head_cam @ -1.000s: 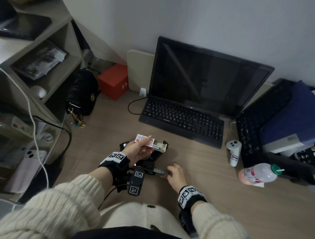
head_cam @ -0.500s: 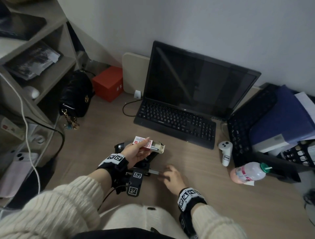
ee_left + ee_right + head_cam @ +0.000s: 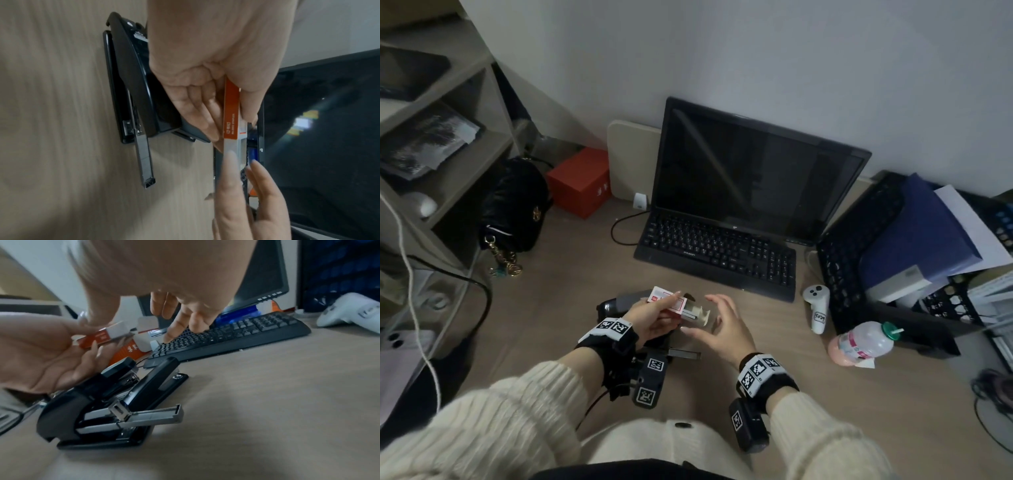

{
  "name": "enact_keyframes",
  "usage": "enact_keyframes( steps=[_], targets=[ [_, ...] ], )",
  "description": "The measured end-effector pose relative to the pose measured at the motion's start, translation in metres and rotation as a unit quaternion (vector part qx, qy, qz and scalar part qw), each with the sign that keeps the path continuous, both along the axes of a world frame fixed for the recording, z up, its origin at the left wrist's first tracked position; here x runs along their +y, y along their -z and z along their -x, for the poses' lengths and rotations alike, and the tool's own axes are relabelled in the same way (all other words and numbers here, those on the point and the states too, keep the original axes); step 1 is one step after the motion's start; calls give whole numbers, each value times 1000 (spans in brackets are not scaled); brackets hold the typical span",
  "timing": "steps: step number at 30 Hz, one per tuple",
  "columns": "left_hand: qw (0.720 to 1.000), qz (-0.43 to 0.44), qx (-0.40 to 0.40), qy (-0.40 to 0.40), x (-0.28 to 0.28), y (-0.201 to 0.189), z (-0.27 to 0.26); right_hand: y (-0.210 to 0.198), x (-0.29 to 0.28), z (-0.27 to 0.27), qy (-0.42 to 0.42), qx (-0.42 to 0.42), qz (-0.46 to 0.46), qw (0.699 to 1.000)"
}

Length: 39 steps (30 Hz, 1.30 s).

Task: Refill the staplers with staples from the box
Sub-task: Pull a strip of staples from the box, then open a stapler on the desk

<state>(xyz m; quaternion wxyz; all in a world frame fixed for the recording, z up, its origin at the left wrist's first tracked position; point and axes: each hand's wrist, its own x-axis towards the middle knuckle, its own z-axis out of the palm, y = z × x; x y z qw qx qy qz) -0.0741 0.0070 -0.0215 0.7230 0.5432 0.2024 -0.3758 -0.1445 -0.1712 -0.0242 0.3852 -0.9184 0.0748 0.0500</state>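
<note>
My left hand (image 3: 671, 305) pinches a small red-and-white staple box (image 3: 667, 300) above the desk, thumb on top. Its pale inner tray (image 3: 698, 313) is slid out to the right. My right hand (image 3: 702, 317) hovers at the tray's end with fingers spread and holds nothing; whether they touch the tray is unclear. Below the hands lie black staplers side by side. The nearest stapler (image 3: 92, 418) has its metal magazine (image 3: 156, 416) pulled out and lying open. A second stapler (image 3: 156, 379) sits just behind it. The box's orange side (image 3: 232, 113) shows between my left fingers.
A black keyboard (image 3: 719, 253) and a dark monitor (image 3: 753, 171) stand behind the hands. On the right are a white controller (image 3: 816, 308), a lying pink bottle (image 3: 863, 342) and a second keyboard under blue folders (image 3: 917, 233). At the left are a black handbag (image 3: 513, 205), a red box (image 3: 582, 181) and shelves.
My right hand has left the stapler's pulled-out magazine on the desk and risen to the end of the box's tray. The left hand still holds the box.
</note>
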Motion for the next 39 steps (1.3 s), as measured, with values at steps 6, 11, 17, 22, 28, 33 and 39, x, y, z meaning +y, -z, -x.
enact_keyframes(
  steps=[6, 11, 17, 22, 28, 33, 39],
  targets=[
    [998, -9, -12, 58, -11, -8, 2, -6, 9, -11, -29, -10, 109, 994],
    [998, 3, -2, 63, -9, -8, 2, -4, 10, -11, -8, -36, 107, 994],
    [994, -8, 1, 109, -11, -14, -3, 3, 3, -10, 21, -37, 95, 995],
    [994, -30, 11, 109, -7, -11, -9, 17, -8, -6, 61, -37, 53, 996],
    [997, -41, 8, 58, 5, -8, -18, 41, -30, 6, 101, 32, 99, 989],
    [998, -43, 4, 53, 10, -2, -27, 57, -35, 11, 60, 112, 172, 977],
    [992, -76, -20, 96, 13, 9, -34, 55, -28, 5, 71, 179, 189, 963]
  ],
)
